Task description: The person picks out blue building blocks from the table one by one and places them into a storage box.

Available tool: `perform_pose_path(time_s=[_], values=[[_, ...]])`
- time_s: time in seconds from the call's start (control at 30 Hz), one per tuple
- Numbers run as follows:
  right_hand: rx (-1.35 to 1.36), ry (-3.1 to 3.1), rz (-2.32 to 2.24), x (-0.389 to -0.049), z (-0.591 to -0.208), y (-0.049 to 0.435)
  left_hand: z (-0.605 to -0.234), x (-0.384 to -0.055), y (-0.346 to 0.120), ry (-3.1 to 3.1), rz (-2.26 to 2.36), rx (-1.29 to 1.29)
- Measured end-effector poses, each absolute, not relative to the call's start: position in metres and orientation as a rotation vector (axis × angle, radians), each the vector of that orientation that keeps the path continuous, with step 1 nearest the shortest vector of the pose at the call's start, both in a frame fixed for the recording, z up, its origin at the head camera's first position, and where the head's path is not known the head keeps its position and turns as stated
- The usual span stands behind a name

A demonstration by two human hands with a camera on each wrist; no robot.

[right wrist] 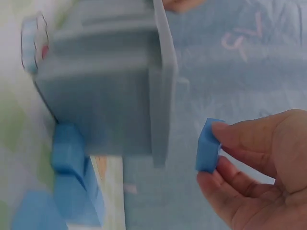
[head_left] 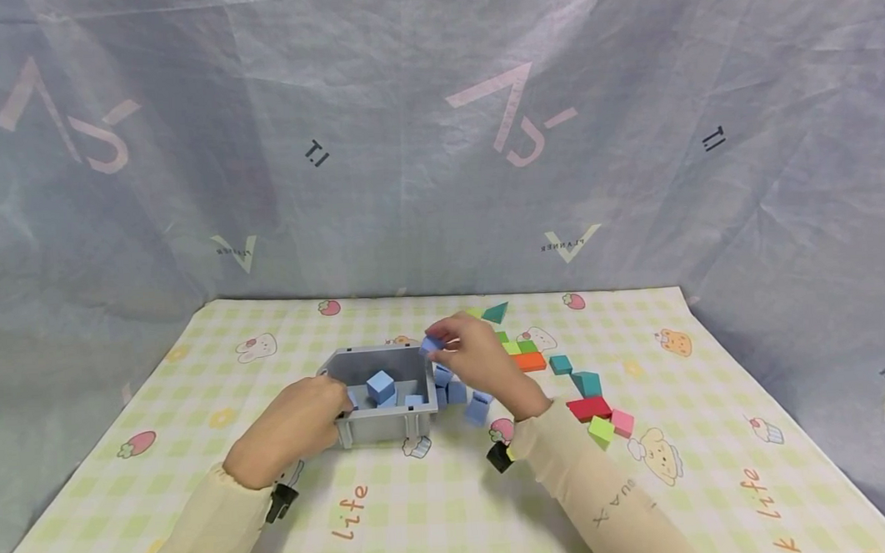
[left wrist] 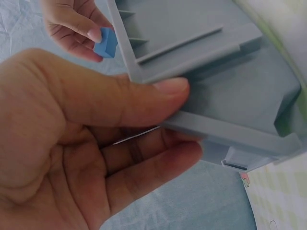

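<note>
A grey plastic bin (head_left: pixel 385 431) stands on the table with several blue blocks (head_left: pixel 380 387) inside. My left hand (head_left: pixel 294 426) holds the bin's left rim; in the left wrist view the thumb lies over the rim (left wrist: pixel 225 132) and fingers are beneath it. Beside the bin's right rim, at about its height, my right hand (head_left: pixel 480 358) pinches a small blue block (head_left: pixel 430 345) between thumb and fingertips. The right wrist view shows this block (right wrist: pixel 208 146) apart from the bin wall (right wrist: pixel 105 110). More blue blocks (head_left: pixel 456 392) lie against the bin's right side.
Right of the blue blocks lie an orange block (head_left: pixel 529 361), teal blocks (head_left: pixel 587 383), a red block (head_left: pixel 589 408), a pink block (head_left: pixel 623 422) and green blocks (head_left: pixel 601 431). A checked cloth (head_left: pixel 193 398) covers the table. Grey fabric (head_left: pixel 408 186) hangs behind and at both sides.
</note>
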State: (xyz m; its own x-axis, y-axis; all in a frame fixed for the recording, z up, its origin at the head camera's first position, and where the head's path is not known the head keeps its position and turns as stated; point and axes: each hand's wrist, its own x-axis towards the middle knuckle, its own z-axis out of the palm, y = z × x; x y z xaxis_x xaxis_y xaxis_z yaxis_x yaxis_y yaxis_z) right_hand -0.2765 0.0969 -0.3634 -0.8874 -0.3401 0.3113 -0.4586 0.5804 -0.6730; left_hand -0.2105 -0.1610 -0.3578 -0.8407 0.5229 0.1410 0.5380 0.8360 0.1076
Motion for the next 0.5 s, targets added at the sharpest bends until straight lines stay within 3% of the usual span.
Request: perform_pose_path(time_s=[0.5], values=[[0.936, -2.663, 1.073, -0.257, -0.379, 0.068, -0.360, -0.213, -0.161, -2.903, -0.195, -0.850]])
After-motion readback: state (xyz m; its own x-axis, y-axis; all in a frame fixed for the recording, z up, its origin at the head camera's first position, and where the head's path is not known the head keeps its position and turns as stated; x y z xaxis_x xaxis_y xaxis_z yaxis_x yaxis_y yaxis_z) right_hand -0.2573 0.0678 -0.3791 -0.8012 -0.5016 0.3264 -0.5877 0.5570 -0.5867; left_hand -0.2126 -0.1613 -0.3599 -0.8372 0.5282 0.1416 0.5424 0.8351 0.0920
